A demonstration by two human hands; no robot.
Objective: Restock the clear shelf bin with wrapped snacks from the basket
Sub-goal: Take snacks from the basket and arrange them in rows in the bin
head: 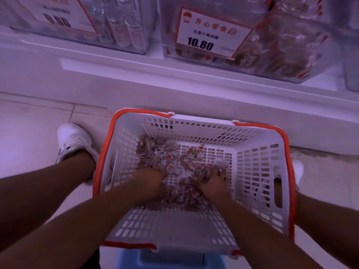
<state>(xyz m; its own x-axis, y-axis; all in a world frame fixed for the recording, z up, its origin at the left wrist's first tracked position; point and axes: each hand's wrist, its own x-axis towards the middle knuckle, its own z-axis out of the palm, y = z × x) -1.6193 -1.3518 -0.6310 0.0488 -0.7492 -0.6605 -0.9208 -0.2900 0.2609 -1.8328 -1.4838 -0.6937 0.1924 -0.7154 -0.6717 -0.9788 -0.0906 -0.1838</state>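
Reaching down into the white slotted basket [258,167] with its orange rim, both hands are sunk among the wrapped snacks [155,152] heaped on its floor. The left hand [153,183] lies at the left side of the heap with its fingers curled down into the wrappers, gathering a clump of them, and the right hand [213,181] lies at the right side with its fingers [217,171] bent and dug into the pile in the same way, closing round the packets there. Between the two hands the snacks are bunched up, while more lie spread toward the far left corner of the basket. Part of the basket floor at the far right is bare grid. The basket stands on the floor just in front of the white shelf [174,78], above a blue stool [174,259] seen at the bottom edge. On the shelf, well above the basket, the clear shelf bin [281,45] holds similar wrapped snacks and bears a price tag [211,33] reading 10.80. Another clear bin [116,22] stands to its left with its own tag. A white shoe [73,140] shows left of the basket.
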